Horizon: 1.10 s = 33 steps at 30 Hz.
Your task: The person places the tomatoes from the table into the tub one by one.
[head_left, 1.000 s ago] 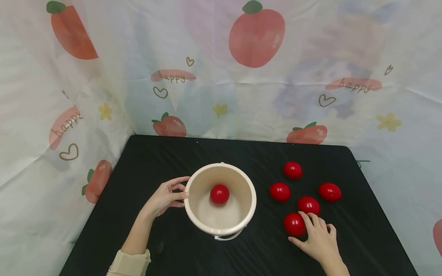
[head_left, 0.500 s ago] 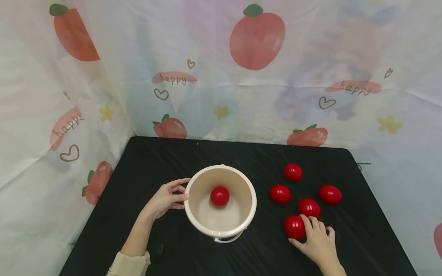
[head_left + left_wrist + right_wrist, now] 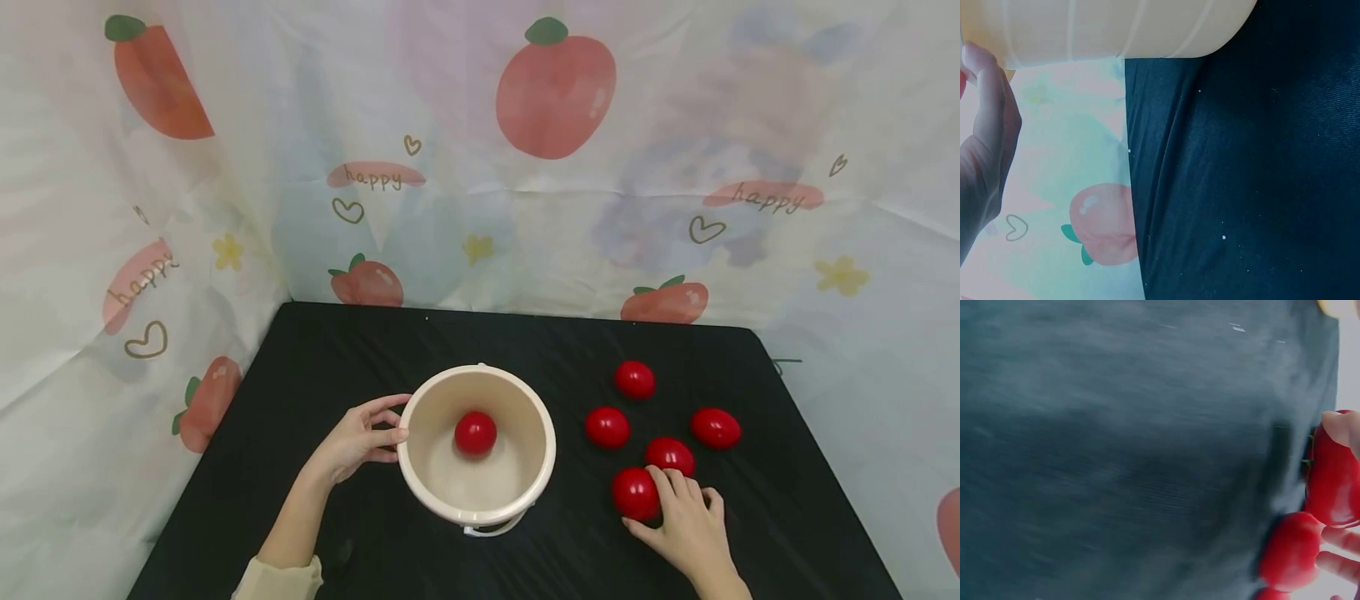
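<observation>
A cream bucket [image 3: 480, 510] stands upright in the middle of the black-covered table, with one red tomato [image 3: 476, 434] inside it. My left hand [image 3: 367, 437] holds the bucket by its left side, thumb and forefinger at the rim. In the left wrist view, fingers [image 3: 988, 100] of that hand lie against the bucket wall [image 3: 1104, 31]. To the right, my right hand [image 3: 686, 521] grips the nearest tomato [image 3: 635, 493]. The right wrist view shows the thumb on one side of this tomato [image 3: 1334, 481], fingers on the other, and green stem bits at its end.
Several other tomatoes lie right of the bucket; one [image 3: 670, 456] sits right behind the gripped one, another [image 3: 716, 427] farther right. The bucket's handle [image 3: 495, 528] hangs at its near side. A printed curtain [image 3: 465, 217] rises behind the table's far edge.
The head view has tilted up slightly, so everything appears lower. The gripped tomato has shifted a little left and away with my right hand. My left hand stays at the bucket.
</observation>
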### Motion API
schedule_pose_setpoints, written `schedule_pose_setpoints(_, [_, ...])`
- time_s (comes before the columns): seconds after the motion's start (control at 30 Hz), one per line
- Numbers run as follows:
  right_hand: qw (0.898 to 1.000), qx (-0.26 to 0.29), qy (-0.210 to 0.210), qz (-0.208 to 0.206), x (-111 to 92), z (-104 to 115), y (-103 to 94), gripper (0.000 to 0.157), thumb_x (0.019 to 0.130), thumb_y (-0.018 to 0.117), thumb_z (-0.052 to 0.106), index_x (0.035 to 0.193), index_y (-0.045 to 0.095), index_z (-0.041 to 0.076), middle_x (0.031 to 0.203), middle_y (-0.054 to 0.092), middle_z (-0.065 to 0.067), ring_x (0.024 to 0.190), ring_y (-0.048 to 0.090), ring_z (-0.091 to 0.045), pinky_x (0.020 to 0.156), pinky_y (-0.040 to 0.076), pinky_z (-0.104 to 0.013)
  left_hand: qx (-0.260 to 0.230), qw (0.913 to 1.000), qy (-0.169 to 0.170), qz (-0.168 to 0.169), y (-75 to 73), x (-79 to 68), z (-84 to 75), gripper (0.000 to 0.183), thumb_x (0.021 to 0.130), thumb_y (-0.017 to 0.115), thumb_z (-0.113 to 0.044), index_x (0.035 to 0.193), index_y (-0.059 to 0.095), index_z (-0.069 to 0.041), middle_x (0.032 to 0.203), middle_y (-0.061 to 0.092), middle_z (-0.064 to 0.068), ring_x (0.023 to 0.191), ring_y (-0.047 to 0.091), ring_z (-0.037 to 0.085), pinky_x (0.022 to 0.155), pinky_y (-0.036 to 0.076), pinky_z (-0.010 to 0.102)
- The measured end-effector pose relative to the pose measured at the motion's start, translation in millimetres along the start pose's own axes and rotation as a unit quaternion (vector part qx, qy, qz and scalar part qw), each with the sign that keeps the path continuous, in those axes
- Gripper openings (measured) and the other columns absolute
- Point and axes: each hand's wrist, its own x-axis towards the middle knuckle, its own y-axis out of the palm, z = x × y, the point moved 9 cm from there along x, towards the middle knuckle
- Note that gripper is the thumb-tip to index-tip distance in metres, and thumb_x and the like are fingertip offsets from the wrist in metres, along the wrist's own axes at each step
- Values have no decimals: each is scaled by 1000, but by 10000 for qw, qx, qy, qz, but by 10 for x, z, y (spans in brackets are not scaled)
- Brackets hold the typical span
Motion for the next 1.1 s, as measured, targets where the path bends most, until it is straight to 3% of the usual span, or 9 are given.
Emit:
schedule_pose_setpoints(0.13, [9980,-71,-404,-473,135,139,-237,79,48,83,43,111,53,6,102,54,-17,92,48,-33,77,33,-55,-5,10000,23,6,0,-12,-3,58,83,64,-2,135,40,-2,88,56,7,71,63,18,66,57,35])
schedule_pose_setpoints(0.33, [9853,-214,-1172,-1221,371,422,-624,78,46,83,40,110,55,6,99,56,-15,87,51,-31,75,37,-52,18,10000,34,16,-6,-23,10,57,84,63,-1,135,40,-2,89,56,7,73,63,19,67,57,36])
schedule_pose_setpoints(0.77, [9688,-134,-2027,-1420,848,1084,-1032,80,50,81,44,116,53,8,109,55,-15,97,51,-33,82,37,-54,-89,9999,60,4,0,-20,3,62,80,69,-7,135,40,-1,88,57,6,71,63,17,66,57,36])
schedule_pose_setpoints(1.1, [9599,-36,-2582,-1087,1011,1635,-1029,79,53,81,44,118,51,10,110,55,-10,101,50,-27,85,38,-51,-88,10000,26,12,1,-14,4,59,82,66,-3,135,40,-1,88,57,6,72,63,18,66,57,36])
